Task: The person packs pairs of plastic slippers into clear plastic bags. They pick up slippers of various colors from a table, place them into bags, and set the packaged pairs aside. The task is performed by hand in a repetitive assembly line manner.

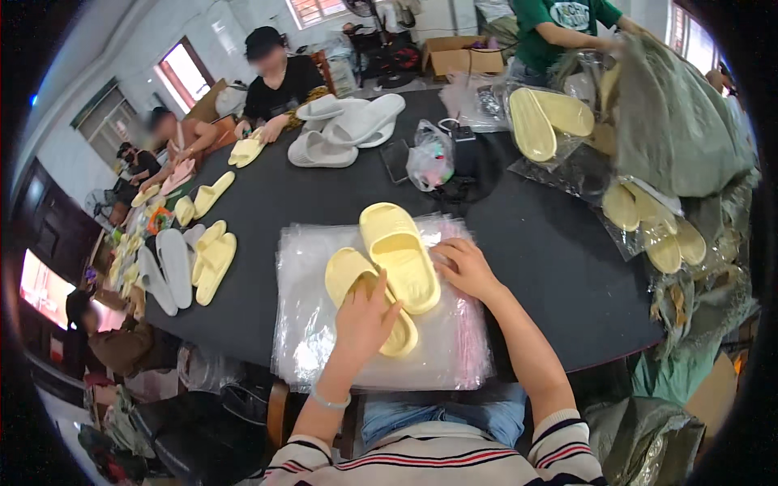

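In front of me two pale yellow slippers lie partly overlapping on a stack of clear plastic bags (304, 324). The right slipper (399, 253) rests over the edge of the left slipper (344, 271). My left hand (365, 320) is closed over the middle of the left slipper, its fingertips at the strap. Just right of the slippers, my right hand (468, 269) has its fingers bent down onto the upper right part of the bag stack, apparently pinching the top bag; the fingertips are partly hidden.
Grey slippers (356, 125) are piled at the far side of the dark table (551, 283). More yellow slippers (215, 263) stand at left. Bagged yellow slippers (535, 125) and a large grey-green sack (681, 121) are at right. Several co-workers, including one in black (279, 89), surround the table.
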